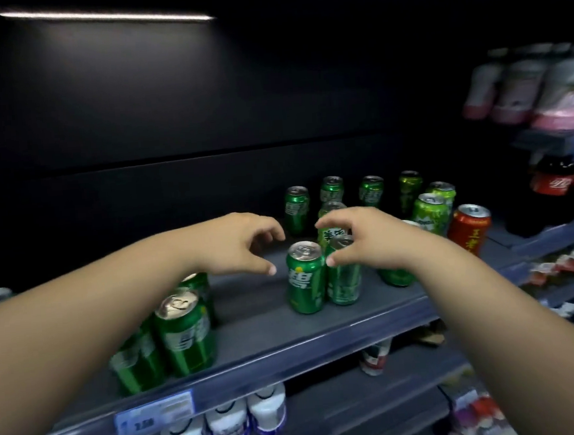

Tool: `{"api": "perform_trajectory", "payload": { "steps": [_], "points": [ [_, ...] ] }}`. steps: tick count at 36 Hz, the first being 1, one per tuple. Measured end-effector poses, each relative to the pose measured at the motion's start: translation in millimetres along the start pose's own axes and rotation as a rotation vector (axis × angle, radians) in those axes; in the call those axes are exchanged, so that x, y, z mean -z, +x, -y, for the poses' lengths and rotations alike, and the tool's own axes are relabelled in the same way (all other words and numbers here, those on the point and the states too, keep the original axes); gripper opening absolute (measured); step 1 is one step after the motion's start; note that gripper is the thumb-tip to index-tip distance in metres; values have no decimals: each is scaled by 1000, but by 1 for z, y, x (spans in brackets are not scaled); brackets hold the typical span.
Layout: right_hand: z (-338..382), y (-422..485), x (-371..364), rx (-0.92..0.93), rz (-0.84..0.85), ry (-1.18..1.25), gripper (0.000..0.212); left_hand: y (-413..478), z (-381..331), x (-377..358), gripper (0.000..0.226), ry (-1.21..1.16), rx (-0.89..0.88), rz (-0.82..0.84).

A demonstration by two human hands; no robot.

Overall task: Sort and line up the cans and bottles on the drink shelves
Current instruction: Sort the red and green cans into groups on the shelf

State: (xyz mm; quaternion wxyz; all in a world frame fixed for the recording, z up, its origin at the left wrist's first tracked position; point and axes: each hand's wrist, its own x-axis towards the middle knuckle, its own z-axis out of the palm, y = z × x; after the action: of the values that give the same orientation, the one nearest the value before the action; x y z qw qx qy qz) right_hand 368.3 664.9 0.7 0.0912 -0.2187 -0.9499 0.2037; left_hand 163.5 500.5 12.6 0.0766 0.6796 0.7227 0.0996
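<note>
We hover the left hand, fingers loosely curved and empty, beside a green can; the right hand arches over the neighbouring can, and we cannot tell if it grips.

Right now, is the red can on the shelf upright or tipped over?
Upright. The red can stands on the shelf, its silver lid with the pull tab facing up.

We reach both bare forearms toward the far side, our left hand and right hand near each other, palms facing inward, fingers and thumbs arched apart.
</note>
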Motion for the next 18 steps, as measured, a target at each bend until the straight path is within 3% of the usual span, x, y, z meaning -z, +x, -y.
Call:
{"api": "perform_trajectory", "payload": {
  "steps": [5, 13, 16, 18],
  "points": [
    [-36, -2, 5, 13, 81, -152, 81, 36, -23, -28, 66, 9, 28, 1],
    [-62, 12, 2, 163, 196, -113, 81, 61, -43, -50, 76, 84, 139, 50],
    [-67, 20, -3, 192, 151, -155, 69, 61, -46, -52, 76, 87, 197, 39],
    [-67, 23, -1, 185, 69, -274, 75, 60, -47, -54, 77, 91, 237, 28]
  ]
}}
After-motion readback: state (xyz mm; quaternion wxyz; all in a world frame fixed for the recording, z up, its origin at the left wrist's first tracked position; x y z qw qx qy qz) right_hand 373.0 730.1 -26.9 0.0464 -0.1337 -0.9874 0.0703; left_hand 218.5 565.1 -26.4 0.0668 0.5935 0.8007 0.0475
